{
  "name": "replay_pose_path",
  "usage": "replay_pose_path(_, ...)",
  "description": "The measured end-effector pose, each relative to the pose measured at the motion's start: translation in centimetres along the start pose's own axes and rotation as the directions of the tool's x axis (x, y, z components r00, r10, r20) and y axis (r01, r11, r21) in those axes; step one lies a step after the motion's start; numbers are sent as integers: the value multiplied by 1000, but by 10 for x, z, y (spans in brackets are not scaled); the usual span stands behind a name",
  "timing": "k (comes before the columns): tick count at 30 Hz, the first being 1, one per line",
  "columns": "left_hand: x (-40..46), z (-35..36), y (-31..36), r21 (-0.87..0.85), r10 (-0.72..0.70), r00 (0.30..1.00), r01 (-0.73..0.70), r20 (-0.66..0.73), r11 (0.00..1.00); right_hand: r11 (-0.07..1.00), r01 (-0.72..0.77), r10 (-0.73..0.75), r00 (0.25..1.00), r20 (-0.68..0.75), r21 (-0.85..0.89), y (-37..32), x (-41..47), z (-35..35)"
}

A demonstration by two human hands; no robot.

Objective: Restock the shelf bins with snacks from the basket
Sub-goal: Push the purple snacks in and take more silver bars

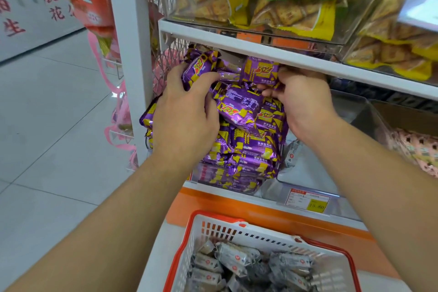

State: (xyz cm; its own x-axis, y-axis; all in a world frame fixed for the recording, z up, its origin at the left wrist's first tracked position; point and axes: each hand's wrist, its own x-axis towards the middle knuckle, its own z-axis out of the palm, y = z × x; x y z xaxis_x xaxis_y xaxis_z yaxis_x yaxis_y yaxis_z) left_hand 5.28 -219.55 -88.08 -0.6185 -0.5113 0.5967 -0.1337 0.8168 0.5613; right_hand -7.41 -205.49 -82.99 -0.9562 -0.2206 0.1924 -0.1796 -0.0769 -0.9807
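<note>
A clear shelf bin (201, 179) is heaped with purple and yellow snack packs (251, 149). My left hand (187, 111) presses on the left of the heap, its fingers curled over one purple pack (201, 66) at the top. My right hand (303, 99) reaches under the shelf edge and pinches another purple pack (260, 72) at the back of the heap. Below, a white basket with a red rim (213, 225) holds several grey-wrapped snacks (239, 261).
The white shelf board (237, 40) hangs low over the heap. The bin above holds yellow cracker bags (296, 12). To the right stands a clear bin with a price tag (308, 201) and a few grey snacks. A white post (132, 54) and tiled floor lie to the left.
</note>
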Motion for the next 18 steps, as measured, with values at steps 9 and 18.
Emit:
replay_pose_path(9, 0, 0, -2, -1, 30, 1000, -30, 5, 1000, 844, 73, -64, 997, 35, -531, 9, 6, 0)
replay_pose_path(18, 3, 2, -6, -8, 97, 995, -97, 39, 995, 713, 235, -138, 971, 197, -661, 10, 8, 6)
